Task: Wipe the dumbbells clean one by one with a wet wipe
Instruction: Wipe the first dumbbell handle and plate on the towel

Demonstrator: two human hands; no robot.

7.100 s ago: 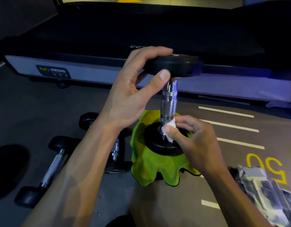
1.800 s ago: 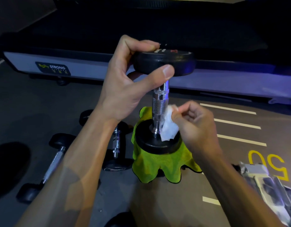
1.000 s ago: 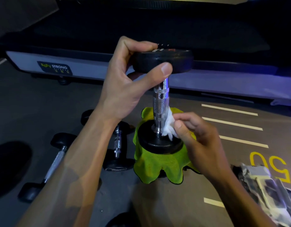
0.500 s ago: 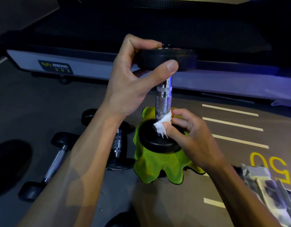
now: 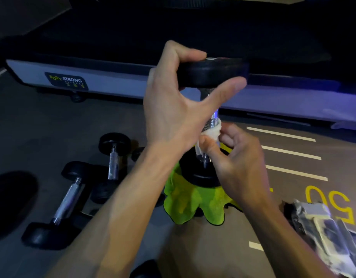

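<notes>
A black dumbbell (image 5: 213, 72) with a chrome handle stands upright, its lower head on a yellow-green cloth (image 5: 191, 203) on the floor. My left hand (image 5: 173, 109) grips the upper head from the left, thumb in front and fingers over the top. My right hand (image 5: 235, 157) pinches a white wet wipe (image 5: 210, 135) wrapped around the lower part of the handle. Two more dumbbells (image 5: 66, 199) (image 5: 114, 153) lie on the floor to the left.
A treadmill base (image 5: 117, 81) with a "STRONG" label runs across the back. A pack of wipes (image 5: 325, 229) lies at the lower right by a yellow "50" (image 5: 329, 203) floor marking and white lines. A dark round shape (image 5: 10, 203) sits at the far left.
My right hand has slid the wipe a little up the handle from the lower head. The left hand keeps its grip on the top head.
</notes>
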